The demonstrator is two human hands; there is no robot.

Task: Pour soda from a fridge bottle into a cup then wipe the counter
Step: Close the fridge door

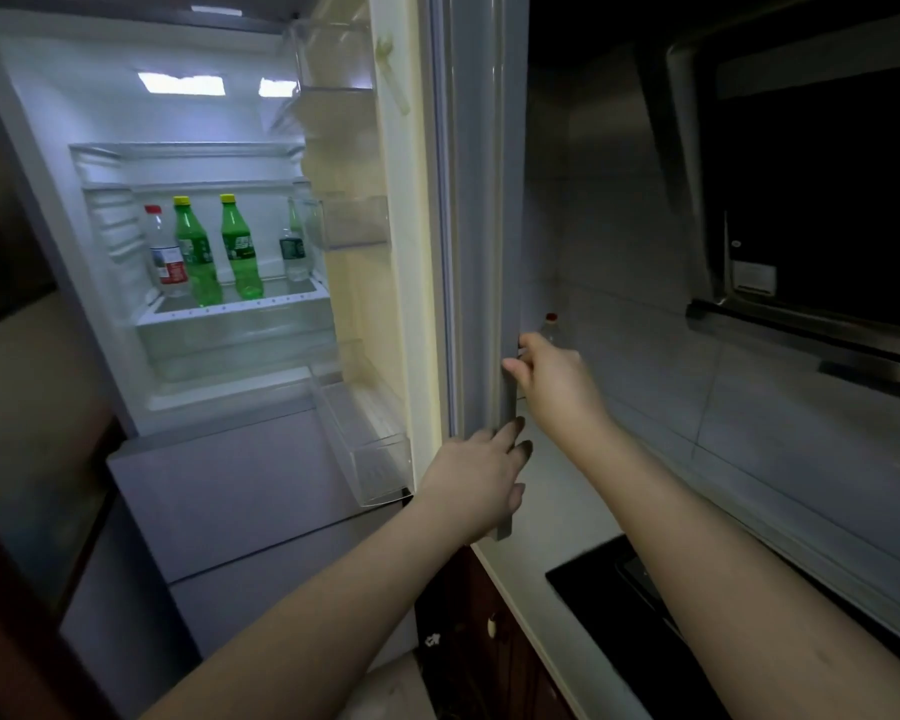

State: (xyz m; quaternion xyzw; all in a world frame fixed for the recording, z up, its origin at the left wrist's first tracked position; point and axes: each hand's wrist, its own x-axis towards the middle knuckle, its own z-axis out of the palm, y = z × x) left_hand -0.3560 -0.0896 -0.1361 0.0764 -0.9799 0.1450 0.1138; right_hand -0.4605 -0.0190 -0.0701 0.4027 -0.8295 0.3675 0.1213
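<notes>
fridge door [468, 210] open | right hand [552, 376] grasping door edge | left hand [481, 475] flat on door edge, fingers straight | two green bottles [194, 252] upright on shelf at 10 o'clock | desk [557, 517] at 4 o'clock

A person's two arms are showing bare along their whole visible length, with no cloth covering the left forearm [302, 615] or the right forearm [723, 563] from the bottom of the view up to the wrists. The left hand [476, 478] and the right hand [552, 376] are likewise showing plain, uncovered fingers. The nails are looking short, and a thumbnail is catching a little light on the right hand. Shadow is darkening the left fingertips [515, 431], while a faint, thin streak is showing on the right forearm near the lower edge.
</notes>
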